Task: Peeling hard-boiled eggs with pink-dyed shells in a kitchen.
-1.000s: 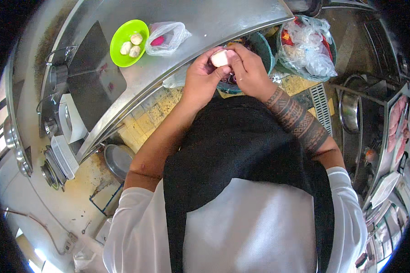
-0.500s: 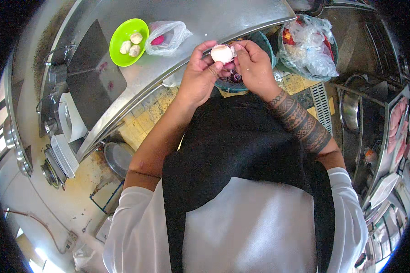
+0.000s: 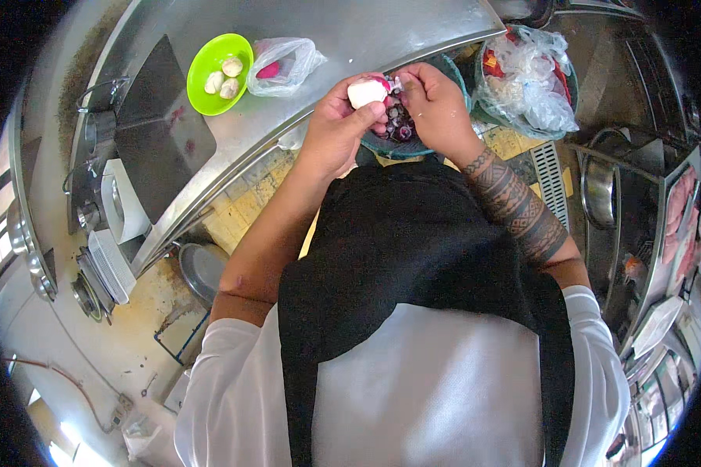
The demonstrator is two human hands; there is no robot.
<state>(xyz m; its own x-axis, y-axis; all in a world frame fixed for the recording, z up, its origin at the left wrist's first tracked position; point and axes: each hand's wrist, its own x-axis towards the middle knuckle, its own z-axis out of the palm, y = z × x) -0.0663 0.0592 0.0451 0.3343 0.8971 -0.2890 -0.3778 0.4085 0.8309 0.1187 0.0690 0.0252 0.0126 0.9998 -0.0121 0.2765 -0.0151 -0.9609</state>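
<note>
A partly peeled egg (image 3: 368, 93), smooth and white with magenta shell at its right end, is held in my left hand (image 3: 339, 128). My left fingers are wrapped round it, thumb on the near side. Beside the egg's magenta end, my right hand (image 3: 438, 109) is closed, its thumb and forefinger pinching a bit of shell (image 3: 396, 84). Both hands are over a dark green bin (image 3: 461, 84) with dark purple scraps (image 3: 399, 124) in it. On the steel counter at the left stands a lime green bowl (image 3: 198, 76) holding several whitish peeled eggs (image 3: 230, 87).
A clear plastic bag (image 3: 296, 70) with something magenta in it lies right of the bowl. The steel counter's (image 3: 366, 35) edge runs along the bin. Another bin with crumpled plastic bags (image 3: 526, 86) stands at the right. A floor grate (image 3: 551, 179) is below it.
The egg has tilted and moved slightly left in my left hand, now showing magenta shell at its right end. My right hand has drawn a little away from it with the bit of shell.
</note>
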